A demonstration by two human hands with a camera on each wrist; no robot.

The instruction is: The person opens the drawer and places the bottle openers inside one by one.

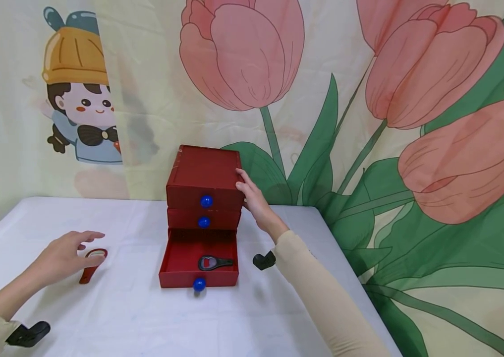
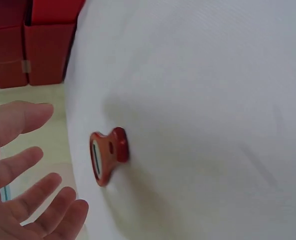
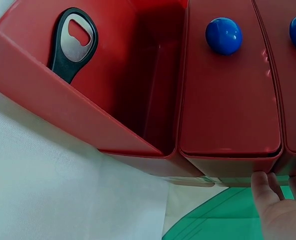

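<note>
A red three-drawer box (image 1: 207, 168) stands on the table with its bottom drawer (image 1: 178, 260) pulled out. Inside that drawer lies a black-handled bottle opener (image 1: 220, 262) with a metal head (image 3: 70, 49). My right hand (image 1: 258, 204) rests against the right side of the box, fingertips on its upper part. Over on the left, my left hand (image 1: 59, 260) hovers by a red bottle opener (image 1: 88, 274) on the table. In the left wrist view this red opener (image 2: 109, 152) is apart from the spread, relaxed fingers. Nothing is held by either hand.
Blue round knobs (image 1: 206, 201) mark the drawers; the upper two are closed. A white cloth covers the table (image 1: 144, 317). Behind it hangs a printed curtain (image 1: 158, 99) with tulips, close to the back of the box.
</note>
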